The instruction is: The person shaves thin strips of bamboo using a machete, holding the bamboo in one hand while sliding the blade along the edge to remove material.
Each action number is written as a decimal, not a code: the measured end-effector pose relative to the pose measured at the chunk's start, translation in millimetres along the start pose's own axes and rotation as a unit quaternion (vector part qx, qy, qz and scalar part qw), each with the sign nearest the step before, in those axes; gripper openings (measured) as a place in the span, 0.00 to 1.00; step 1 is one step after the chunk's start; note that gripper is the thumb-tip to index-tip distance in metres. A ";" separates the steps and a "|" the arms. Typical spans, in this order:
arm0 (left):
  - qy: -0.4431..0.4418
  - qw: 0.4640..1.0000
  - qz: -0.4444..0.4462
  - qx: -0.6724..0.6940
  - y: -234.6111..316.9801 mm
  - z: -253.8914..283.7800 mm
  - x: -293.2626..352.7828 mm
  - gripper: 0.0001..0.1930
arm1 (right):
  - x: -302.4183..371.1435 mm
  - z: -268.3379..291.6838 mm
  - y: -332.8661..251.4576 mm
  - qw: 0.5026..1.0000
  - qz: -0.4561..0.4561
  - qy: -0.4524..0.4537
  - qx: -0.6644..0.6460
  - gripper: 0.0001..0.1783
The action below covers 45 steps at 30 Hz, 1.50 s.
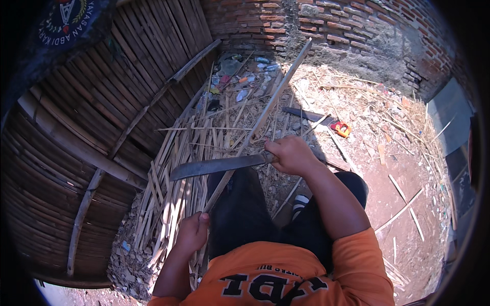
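Observation:
My right hand point(292, 154) is closed round the handle of a machete point(217, 166), its broad dark blade pointing left above my thighs. A long thin bamboo strip point(273, 104) slants from my lap up toward the brick wall. My left hand point(192, 232) grips the strip's near end, thumb along it. The blade crosses the strip, and whether the two touch I cannot tell. Beyond my right hand a handsaw point(306, 114) with an orange and yellow handle lies on the shavings.
Many split bamboo strips point(168, 204) lie piled on my left, beside a bamboo-slat wall point(76, 132). A brick wall point(337, 25) closes the far side. Litter point(240, 81) and shavings point(367, 97) cover the far ground. Loose sticks point(407, 208) lie on bare dirt to the right.

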<state>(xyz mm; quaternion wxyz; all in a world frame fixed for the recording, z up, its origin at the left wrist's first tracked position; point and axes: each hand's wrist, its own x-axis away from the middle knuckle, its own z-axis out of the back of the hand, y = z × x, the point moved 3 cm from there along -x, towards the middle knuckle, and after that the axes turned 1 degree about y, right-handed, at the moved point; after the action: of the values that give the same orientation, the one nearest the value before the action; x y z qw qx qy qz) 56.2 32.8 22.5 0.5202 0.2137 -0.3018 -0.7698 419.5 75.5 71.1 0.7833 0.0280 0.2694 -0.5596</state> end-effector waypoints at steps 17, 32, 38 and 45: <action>-0.106 0.971 0.137 0.164 -6.8 -14.7 8.7 0.28 | 5.3 24.0 36.0 0.988 -0.142 0.059 0.020 0.13; -0.222 0.887 0.197 0.353 -16.5 -32.1 8.3 0.27 | 12.2 -11.7 -4.1 0.993 0.096 0.042 0.059 0.14; -0.211 0.906 0.187 0.316 -24.3 -26.7 13.6 0.26 | 10.7 -18.5 11.7 0.997 0.049 0.033 0.047 0.12; -0.220 0.861 0.234 0.395 -31.0 -31.1 12.2 0.24 | 10.5 -27.5 -9.2 0.991 0.114 0.047 0.054 0.10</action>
<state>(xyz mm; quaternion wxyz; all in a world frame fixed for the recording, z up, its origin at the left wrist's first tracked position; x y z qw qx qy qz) 50.9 22.5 -21.6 0.4768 0.1494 -0.7282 -0.4691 402.9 72.5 45.2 0.8255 0.1273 0.2701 -0.4789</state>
